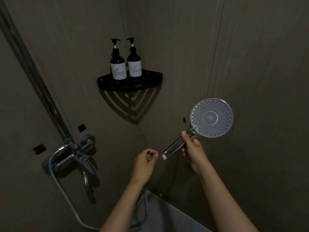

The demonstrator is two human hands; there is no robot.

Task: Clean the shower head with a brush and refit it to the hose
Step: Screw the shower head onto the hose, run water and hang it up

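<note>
A chrome shower head (211, 117) with a round grey nozzle face points toward me at the right. My right hand (194, 150) grips its chrome handle, whose white threaded end (164, 156) points down-left. My left hand (145, 162) grips the metal nut of the hose (149, 155), a short gap left of that threaded end; the two are apart. The hose (66, 196) loops down from the mixer and runs back up behind my left forearm. No brush is in view.
A chrome mixer tap (73, 158) with a riser pipe (33, 72) sits on the left wall. A black corner shelf (130, 81) holds two dark pump bottles (117, 66). A small dark fitting (184, 119) is on the right wall. The light is dim.
</note>
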